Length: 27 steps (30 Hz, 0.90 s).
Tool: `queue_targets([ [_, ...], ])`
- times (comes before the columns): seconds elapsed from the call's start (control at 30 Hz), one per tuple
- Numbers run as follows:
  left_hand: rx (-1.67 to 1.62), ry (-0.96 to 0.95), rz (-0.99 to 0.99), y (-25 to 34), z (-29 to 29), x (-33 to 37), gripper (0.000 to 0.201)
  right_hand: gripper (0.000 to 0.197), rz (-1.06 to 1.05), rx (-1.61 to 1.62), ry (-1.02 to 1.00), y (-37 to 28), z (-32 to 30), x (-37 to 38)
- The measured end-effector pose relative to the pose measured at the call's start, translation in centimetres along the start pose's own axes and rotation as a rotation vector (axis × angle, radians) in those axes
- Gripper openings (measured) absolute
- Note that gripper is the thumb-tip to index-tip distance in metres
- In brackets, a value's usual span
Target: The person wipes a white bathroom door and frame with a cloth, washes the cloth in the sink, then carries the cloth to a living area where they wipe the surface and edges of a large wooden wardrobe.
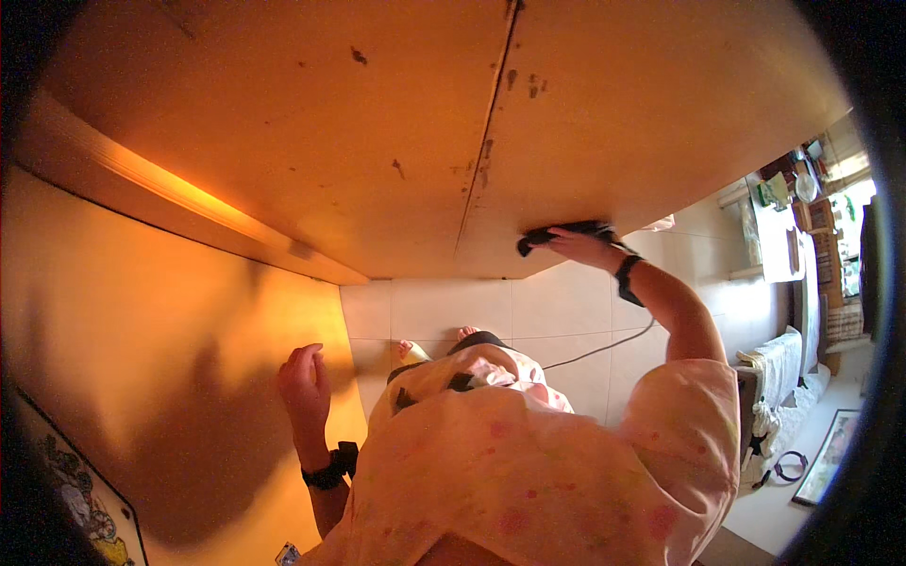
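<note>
My right hand (583, 247) presses a dark, crumpled cloth (538, 236) against the lower part of a wide wooden cabinet door (604, 123). The fingers lie over the cloth and hide part of it. Dark stains and scuffs mark the cabinet, mostly along the narrow seam (488, 132) between its two doors. On the left, my left hand (304, 382) is raised in the air beside a yellow-orange lit panel (189, 330), its fingers loosely bent and nothing seen in them. Each wrist wears a black band.
Below the cabinet spreads a pale tiled floor (453, 307), where my bare feet show. A thin grey cable (604, 351) runs from my body toward the right arm. At far right are a white-covered table (781, 250), draped cloth (779, 363) and a framed picture (829, 457).
</note>
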<state>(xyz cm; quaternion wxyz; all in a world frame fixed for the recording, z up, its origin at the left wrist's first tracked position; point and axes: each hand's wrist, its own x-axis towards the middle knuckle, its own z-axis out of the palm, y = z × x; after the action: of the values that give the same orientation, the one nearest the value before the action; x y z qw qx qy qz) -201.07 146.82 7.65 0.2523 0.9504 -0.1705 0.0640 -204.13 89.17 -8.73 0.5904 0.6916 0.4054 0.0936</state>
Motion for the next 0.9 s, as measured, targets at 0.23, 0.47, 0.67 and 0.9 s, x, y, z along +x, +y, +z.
queue_targets([
  [0.23, -0.085, -0.060, 0.037, 3.2, 2.9, 1.2, 0.013, 0.052, 0.005, 0.104, -0.062, 3.2, -0.9, -6.6],
  [0.47, -0.005, 0.006, 0.000, 1.9, 2.9, 0.0, 0.013, 0.055, -0.056, 0.230, -0.017, 4.3, -3.0, 2.7],
  [0.67, 0.064, 0.042, -0.165, -2.1, 0.2, -2.9, 0.012, 0.052, 0.025, 0.429, 0.073, 0.5, -3.5, 17.1],
  [0.9, 0.128, 0.167, -0.480, -5.9, -3.4, -10.9, 0.012, 0.044, -0.039, 0.494, 0.259, -1.1, -6.0, 36.4],
])
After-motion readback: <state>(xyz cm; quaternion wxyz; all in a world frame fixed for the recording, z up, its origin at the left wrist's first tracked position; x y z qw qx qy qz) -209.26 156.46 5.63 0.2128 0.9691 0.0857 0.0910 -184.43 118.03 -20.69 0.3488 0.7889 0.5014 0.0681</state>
